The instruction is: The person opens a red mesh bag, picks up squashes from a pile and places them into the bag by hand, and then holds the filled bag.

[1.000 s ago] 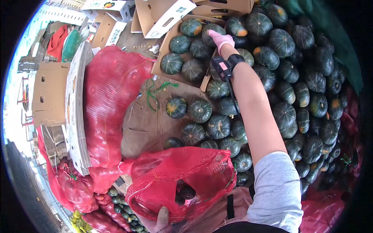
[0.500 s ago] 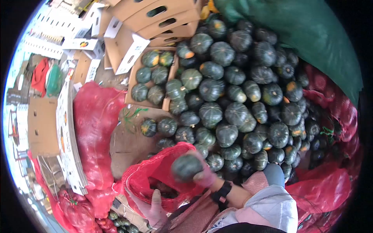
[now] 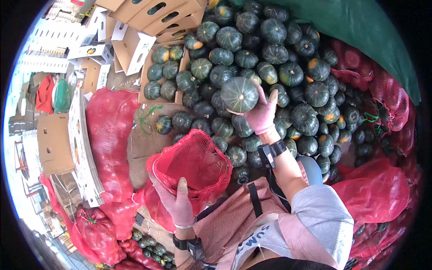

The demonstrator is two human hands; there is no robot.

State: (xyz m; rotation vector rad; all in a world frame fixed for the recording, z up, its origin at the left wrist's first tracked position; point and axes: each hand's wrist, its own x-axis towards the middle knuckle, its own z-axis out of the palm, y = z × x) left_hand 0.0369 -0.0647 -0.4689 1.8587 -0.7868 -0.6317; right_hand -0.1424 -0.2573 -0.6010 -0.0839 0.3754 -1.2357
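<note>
My left hand [image 3: 179, 204], in a pale pink glove, grips the near rim of a red mesh bag [image 3: 198, 189] whose mouth gapes upward. Up over the pile, my right hand [image 3: 263, 110] holds a round dark green pumpkin [image 3: 240, 95] with pale stripes. Its palm is against the pumpkin's right side, thumb spread away and some fingers hidden behind. Beneath and around it lie many more green pumpkins [image 3: 305, 118], some with orange patches. What lies at the bottom of the mesh bag cannot be made out.
A cardboard box [image 3: 143, 97] of pumpkins stands beyond the bag, with stacked empty boxes [image 3: 153, 15] behind. A full red mesh sack [image 3: 110, 144] lies left, near flattened cartons [image 3: 83, 153]. Green sheeting [image 3: 360, 45] covers the back right; more red sacks [image 3: 373, 189] lie at right.
My right hand has gone from the bag's mouth up and away over the pile, a pumpkin in it in both frames; whether it is the same one I cannot tell. My left hand stays on the bag.
</note>
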